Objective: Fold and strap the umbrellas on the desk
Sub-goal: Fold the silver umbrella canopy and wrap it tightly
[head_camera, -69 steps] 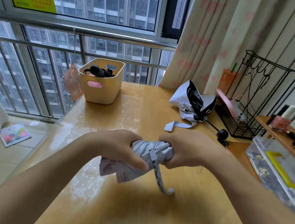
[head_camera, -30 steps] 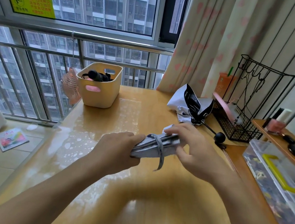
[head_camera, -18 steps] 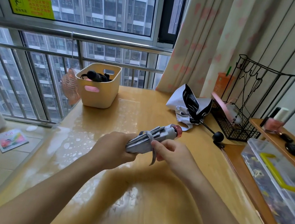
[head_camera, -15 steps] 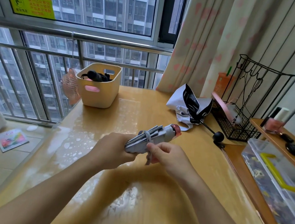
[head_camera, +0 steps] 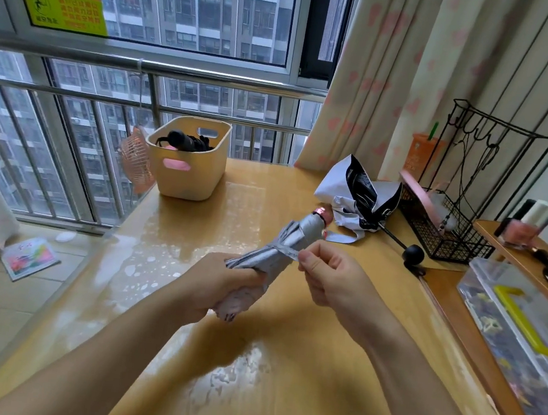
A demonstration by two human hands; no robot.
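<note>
Strap tension is the thing to get right. My right hand [head_camera: 329, 276] pinches the free end of the strap [head_camera: 289, 251] between thumb and forefinger, drawn out to the right of the silver umbrella [head_camera: 304, 228]. My left hand [head_camera: 221, 287] is wrapped tight round the near end of the bundle. I hold the umbrella above the middle of the desk [head_camera: 294, 399], tilted, its pink cap [head_camera: 321, 212] pointing to the far right.

I judge the band should be pulled snug round the waist of the folds, flat and untwisted, then pressed onto its fastener; I cannot see what kind that is. Squeezing with the left should stop the pleats springing loose.

The cloth looks thin, slick and silvery, gathered in stiff ridges, with a paler printed lining showing at the near end. A second umbrella [head_camera: 360, 197], black and white, lies crumpled and unfolded at the far right, beside a wire rack [head_camera: 441, 235].
</note>
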